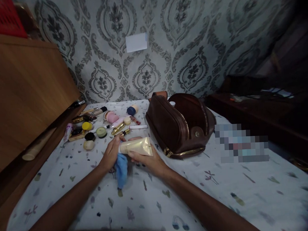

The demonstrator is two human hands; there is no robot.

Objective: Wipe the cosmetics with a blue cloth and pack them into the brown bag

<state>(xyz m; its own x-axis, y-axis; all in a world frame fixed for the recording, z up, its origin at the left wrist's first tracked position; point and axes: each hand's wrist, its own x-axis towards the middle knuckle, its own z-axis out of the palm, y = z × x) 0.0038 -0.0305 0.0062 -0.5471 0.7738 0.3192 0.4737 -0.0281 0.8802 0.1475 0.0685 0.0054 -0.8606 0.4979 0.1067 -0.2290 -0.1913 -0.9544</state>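
Observation:
A pale gold cosmetic tube (138, 146) lies sideways between my hands, over the patterned white cloth (145, 211). My right hand (148, 160) grips its body, with the fingers beneath and the thumb along the side. At the tube's left end, my left hand (111, 153) is closed around a blue cloth (122, 169), which hangs down below it and touches the cap end. Just right of my hands stands a brown leather toiletry bag (167, 128), its zipped top gaping. A small white lid (172, 103) shows inside the bag.
Behind my left hand lie several cosmetics, among them a yellow-lidded jar (87, 126), a green round jar (101, 132), a pink bottle (112, 116) and a navy-capped bottle (131, 110). A wooden cabinet (28, 93) borders the left; a patterned wall (147, 71) closes the back. Something pixelated (242, 144) lies right.

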